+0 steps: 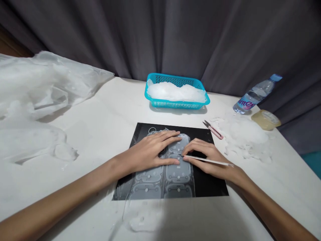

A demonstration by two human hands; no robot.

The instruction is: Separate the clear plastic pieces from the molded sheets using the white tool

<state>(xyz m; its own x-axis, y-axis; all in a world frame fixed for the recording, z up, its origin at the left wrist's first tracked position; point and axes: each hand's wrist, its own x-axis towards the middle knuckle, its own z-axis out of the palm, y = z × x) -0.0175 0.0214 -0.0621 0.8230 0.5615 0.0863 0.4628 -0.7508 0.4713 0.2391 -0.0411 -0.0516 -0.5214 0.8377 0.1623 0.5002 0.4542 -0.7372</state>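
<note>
Sheeting (173,174), clear and moulded in pockets, lies on a black mat (213,187) near the table's (105,110) front edge. Its long axis runs from the mat's far edge out past the near one, straight ahead of the person. The left hand (152,150) is laid flat and open on the sheeting's far half, fingers spread. The right hand (208,155), just beside it toward the mat's right edge, pinches a thin white stick (215,162). The stick lies crosswise, its tip on the sheeting by the left thumb. Snips (213,130) lie off the mat's far right corner.
</note>
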